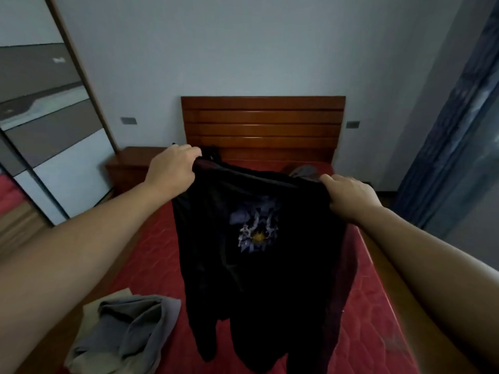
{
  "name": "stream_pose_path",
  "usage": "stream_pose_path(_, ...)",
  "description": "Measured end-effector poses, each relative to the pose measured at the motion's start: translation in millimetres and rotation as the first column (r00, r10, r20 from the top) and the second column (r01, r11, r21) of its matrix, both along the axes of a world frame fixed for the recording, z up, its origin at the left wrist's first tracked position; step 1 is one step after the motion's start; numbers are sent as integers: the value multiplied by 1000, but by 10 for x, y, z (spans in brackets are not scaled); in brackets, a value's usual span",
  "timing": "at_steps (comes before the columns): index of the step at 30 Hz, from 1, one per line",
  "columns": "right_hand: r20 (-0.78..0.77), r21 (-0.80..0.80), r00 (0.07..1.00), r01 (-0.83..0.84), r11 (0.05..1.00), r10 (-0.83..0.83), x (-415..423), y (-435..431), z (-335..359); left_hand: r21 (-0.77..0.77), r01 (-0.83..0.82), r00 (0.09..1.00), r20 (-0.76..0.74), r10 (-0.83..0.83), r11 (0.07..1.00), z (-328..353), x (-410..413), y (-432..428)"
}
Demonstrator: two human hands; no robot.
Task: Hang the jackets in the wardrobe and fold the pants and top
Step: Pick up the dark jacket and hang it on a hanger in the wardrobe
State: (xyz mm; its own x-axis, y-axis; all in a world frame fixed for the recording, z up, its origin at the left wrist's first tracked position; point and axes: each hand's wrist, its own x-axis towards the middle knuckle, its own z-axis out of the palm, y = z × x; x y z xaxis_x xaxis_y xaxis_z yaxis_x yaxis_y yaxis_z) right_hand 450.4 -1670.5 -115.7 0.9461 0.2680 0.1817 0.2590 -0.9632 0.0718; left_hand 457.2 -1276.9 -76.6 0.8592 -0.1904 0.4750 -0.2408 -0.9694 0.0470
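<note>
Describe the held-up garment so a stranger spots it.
Find the red quilted mattress before the slatted wooden headboard. Above it, the left hand and right hand grip a black garment. Unlike the crumpled grey clothes nearby, it carries a bluish print.

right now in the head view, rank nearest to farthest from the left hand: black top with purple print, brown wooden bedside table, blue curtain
1. black top with purple print: gripped at its upper edge by the left hand
2. brown wooden bedside table: beyond it, left of the bed
3. blue curtain: far right, across the bed
</note>
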Motion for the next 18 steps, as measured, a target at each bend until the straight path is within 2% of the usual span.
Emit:
stream_pose_path(3,96,-29,973,-210,977,212,126,-140,48,235,-66,994,-69,85,970,-156,-116,234)
stream_pose_path(5,158,-156,900,-384,910,407,201,-247,69,344,-84,988,-94,123,935,-204,-231,383)
stream_pose_path(7,173,-289,829,-473,832,531,286,-306,86,387,-67,986,-115,120,920,-217,-366,468)
stream_pose_path(11,38,-466,804,-511,722,594,406,-227,120,371,-16,978,-188,92,929,-149,-658,516)
stream_pose_path(14,-29,-546,768,-548,633,640,413,-120,175,446,58,982,-186,29,893,-101,-935,611)
stream_pose_path(16,-44,-561,786,-529,636,616,411,14,228,509,120,970,-244,8,852,-86,-1137,668)
stream_pose_path(18,-33,-545,793,-524,655,608,410,173,293,587,86,974,-220,56,805,-96,-1307,687)
